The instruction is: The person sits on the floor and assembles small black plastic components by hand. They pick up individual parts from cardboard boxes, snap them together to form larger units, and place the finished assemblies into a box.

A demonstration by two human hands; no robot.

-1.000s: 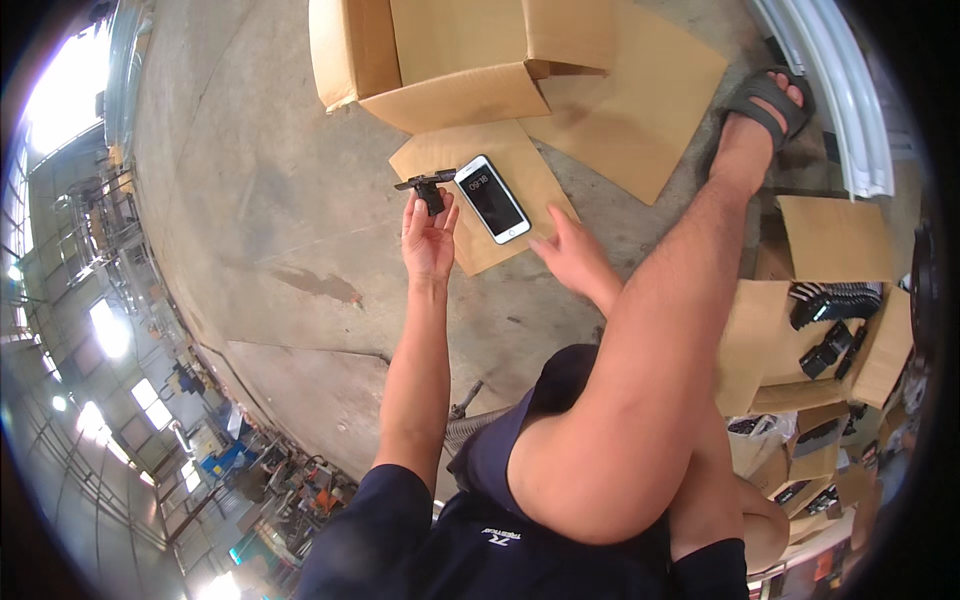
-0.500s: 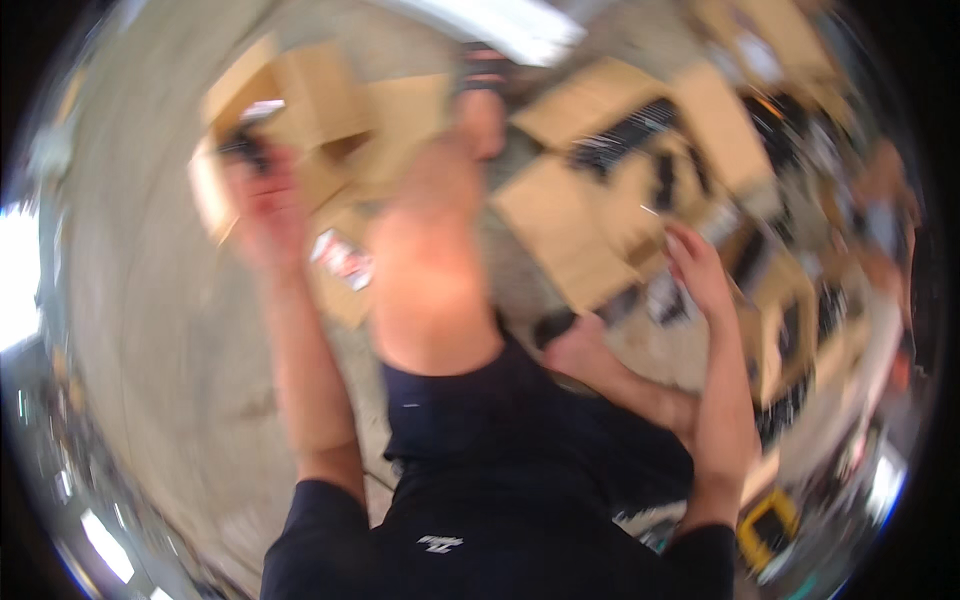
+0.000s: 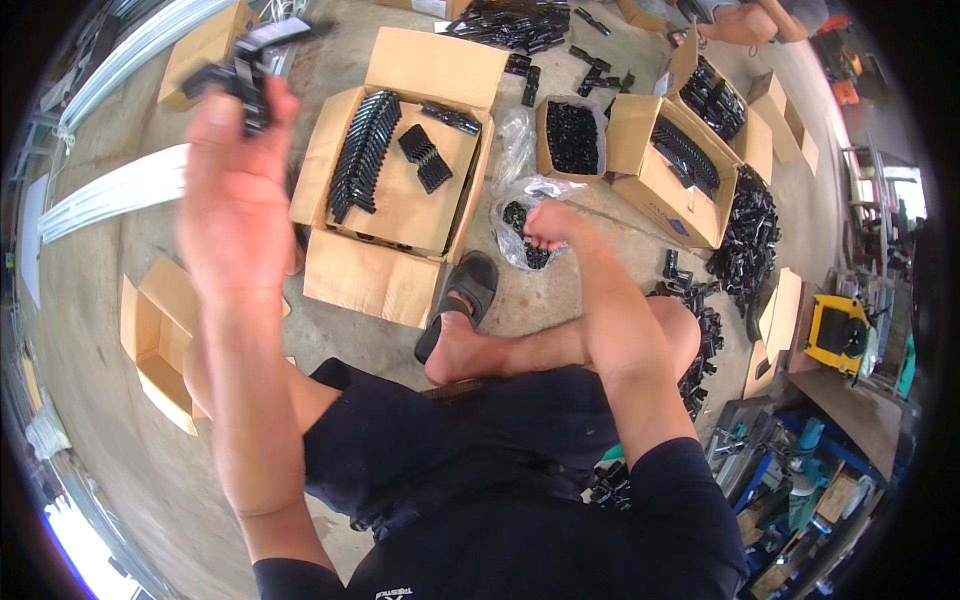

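An open box (image 3: 400,170) of parts lies left of the plastic bag (image 3: 520,225).

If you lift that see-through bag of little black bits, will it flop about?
Probably. The clear plastic bag looks thin and crumpled, so it should sag and change shape. The small black parts inside likely make it bottom-heavy, and through its open mouth, where the right hand reaches, some might spill.

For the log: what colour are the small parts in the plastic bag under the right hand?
Black, seen in the head view: parts in a clear plastic bag.
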